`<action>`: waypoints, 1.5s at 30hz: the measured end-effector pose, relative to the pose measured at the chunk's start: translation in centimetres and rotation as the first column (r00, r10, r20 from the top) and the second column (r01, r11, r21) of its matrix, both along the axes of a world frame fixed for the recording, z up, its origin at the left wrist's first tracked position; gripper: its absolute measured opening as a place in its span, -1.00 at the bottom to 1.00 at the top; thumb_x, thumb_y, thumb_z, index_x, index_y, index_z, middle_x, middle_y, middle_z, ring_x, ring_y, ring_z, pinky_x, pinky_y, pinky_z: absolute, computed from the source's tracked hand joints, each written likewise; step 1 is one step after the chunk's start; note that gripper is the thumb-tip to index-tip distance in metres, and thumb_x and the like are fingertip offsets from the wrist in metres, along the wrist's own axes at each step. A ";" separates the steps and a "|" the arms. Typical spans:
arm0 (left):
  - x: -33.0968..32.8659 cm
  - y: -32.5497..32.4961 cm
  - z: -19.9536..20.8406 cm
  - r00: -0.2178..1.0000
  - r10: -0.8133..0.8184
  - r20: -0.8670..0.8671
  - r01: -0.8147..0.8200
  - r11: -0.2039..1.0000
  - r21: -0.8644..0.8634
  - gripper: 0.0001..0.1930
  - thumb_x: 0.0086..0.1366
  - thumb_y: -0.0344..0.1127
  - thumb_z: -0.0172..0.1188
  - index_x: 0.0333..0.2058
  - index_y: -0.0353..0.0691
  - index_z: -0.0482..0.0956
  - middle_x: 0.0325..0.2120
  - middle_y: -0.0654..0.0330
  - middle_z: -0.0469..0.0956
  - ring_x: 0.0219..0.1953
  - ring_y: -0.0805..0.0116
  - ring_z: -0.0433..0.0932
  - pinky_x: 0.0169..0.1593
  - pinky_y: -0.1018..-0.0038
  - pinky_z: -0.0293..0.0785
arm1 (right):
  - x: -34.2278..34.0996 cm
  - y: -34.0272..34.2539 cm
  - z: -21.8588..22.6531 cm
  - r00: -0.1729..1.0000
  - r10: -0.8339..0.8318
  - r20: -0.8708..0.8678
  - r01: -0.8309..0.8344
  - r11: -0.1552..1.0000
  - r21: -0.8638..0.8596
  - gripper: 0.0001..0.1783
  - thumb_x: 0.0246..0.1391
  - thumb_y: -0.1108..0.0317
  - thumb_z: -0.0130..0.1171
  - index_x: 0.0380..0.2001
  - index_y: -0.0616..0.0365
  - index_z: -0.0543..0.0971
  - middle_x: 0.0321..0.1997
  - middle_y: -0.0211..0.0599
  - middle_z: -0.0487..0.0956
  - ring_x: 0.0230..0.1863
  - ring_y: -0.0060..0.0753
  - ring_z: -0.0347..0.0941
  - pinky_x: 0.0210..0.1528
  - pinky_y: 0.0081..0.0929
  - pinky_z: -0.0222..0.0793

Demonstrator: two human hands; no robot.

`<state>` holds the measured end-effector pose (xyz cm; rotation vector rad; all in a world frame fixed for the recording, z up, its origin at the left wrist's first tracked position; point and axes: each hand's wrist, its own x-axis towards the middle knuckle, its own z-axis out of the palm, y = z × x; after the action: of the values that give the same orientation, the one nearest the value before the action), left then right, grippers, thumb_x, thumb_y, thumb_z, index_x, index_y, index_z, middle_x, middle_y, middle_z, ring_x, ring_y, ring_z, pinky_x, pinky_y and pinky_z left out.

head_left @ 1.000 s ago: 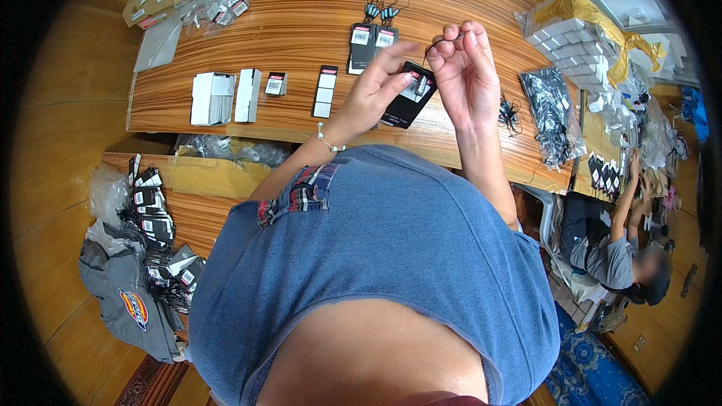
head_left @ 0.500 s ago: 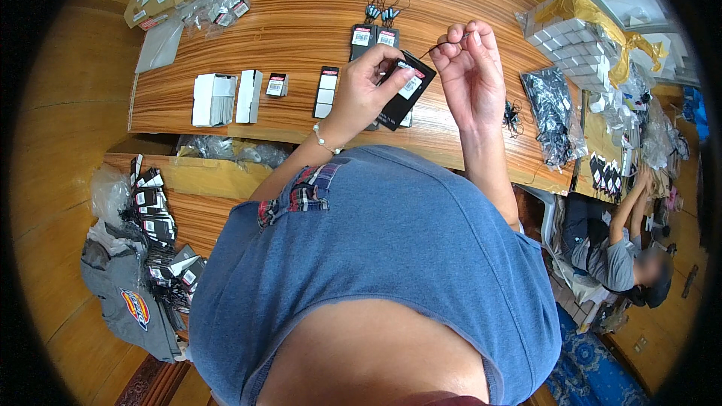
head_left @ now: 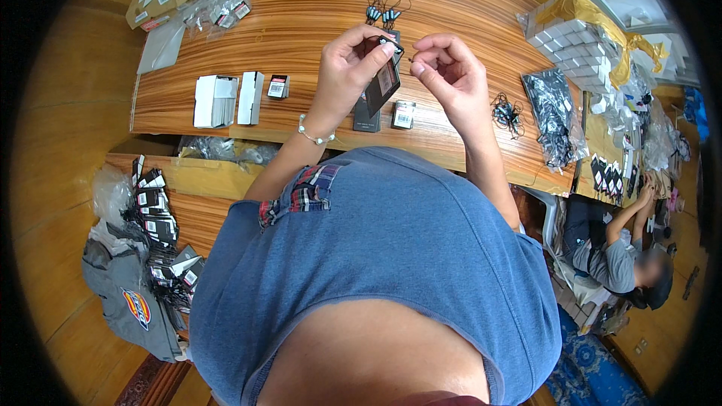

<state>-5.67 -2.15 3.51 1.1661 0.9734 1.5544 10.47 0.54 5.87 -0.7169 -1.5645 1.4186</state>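
Note:
A black hang tag (head_left: 386,84) with a barcode sticker is pinched between the thumb and fingers of my left hand (head_left: 347,62), tilted above the table. Just right of the tag's top corner, my right hand (head_left: 456,75) has its thumb and forefinger closed on a thin black string (head_left: 409,60); the string's run to the tag is hard to follow. Below the held tag lie more black tags (head_left: 366,120), partly hidden by it and my left hand. A small stack of white barcode labels (head_left: 404,114) sits to their right.
White card stacks (head_left: 215,101) and a small label stack (head_left: 278,86) stand left. Black strings lie at the far middle (head_left: 385,11) and by my right forearm (head_left: 508,115). A plastic bag (head_left: 558,116) and wrapped white boxes (head_left: 575,41) are right. Another person works far right.
My right hand has come left and down toward the tag, its fingers curling in. My left hand has shifted left and turned the tag steeper. The white label stack below is now uncovered.

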 end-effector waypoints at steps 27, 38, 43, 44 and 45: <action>-2.0 0.7 1.4 0.947 -0.203 -0.251 0.251 0.952 0.177 -0.82 -0.06 -0.73 0.14 -0.47 -0.32 0.57 -0.36 0.05 0.57 -0.26 0.33 0.55 -0.17 0.53 0.51 | 0.9 0.8 -0.2 0.960 0.189 -0.206 -0.231 0.950 -0.208 -0.73 -0.06 0.60 0.10 -0.26 0.17 0.32 -0.47 -0.46 0.45 -0.39 -0.69 0.35 -0.31 -0.73 0.27; -2.2 1.1 1.6 0.902 -0.209 -0.379 0.305 0.928 0.215 -0.89 -0.03 -0.61 0.19 -0.50 -0.27 0.62 -0.44 0.17 0.61 -0.33 0.42 0.57 -0.21 0.55 0.47 | 1.2 1.0 -0.6 0.947 0.226 -0.228 -0.284 0.920 -0.271 -0.71 -0.07 0.58 0.12 -0.25 0.16 0.32 -0.47 -0.45 0.45 -0.41 -0.66 0.35 -0.32 -0.70 0.26; -2.4 1.4 2.2 0.853 -0.281 -0.439 0.408 0.884 0.227 -0.88 -0.04 -0.61 0.19 -0.49 -0.27 0.62 -0.46 0.17 0.61 -0.37 0.42 0.58 -0.28 0.58 0.49 | 1.7 1.3 -0.8 0.905 0.289 -0.313 -0.388 0.862 -0.326 -0.72 -0.07 0.58 0.15 -0.28 0.16 0.34 -0.48 -0.43 0.48 -0.41 -0.65 0.41 -0.32 -0.70 0.30; -2.2 1.5 2.3 0.852 -0.291 -0.435 0.418 0.879 0.230 -0.88 -0.04 -0.61 0.19 -0.50 -0.27 0.62 -0.46 0.16 0.61 -0.38 0.42 0.58 -0.29 0.59 0.49 | 1.7 1.3 -1.0 0.897 0.280 -0.342 -0.395 0.854 -0.338 -0.72 -0.08 0.58 0.16 -0.29 0.16 0.34 -0.48 -0.41 0.49 -0.42 -0.63 0.42 -0.33 -0.71 0.30; -2.1 1.6 2.3 0.851 -0.301 -0.431 0.427 0.874 0.233 -0.88 -0.05 -0.62 0.18 -0.50 -0.28 0.61 -0.46 0.16 0.61 -0.39 0.42 0.58 -0.30 0.59 0.49 | 1.6 1.3 -1.2 0.888 0.270 -0.372 -0.403 0.846 -0.350 -0.73 -0.08 0.57 0.17 -0.30 0.15 0.34 -0.48 -0.39 0.50 -0.43 -0.62 0.43 -0.35 -0.71 0.31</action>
<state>-7.79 -0.59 5.82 1.8267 0.6870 1.2166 12.10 1.87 4.67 -0.4314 -1.1841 2.0676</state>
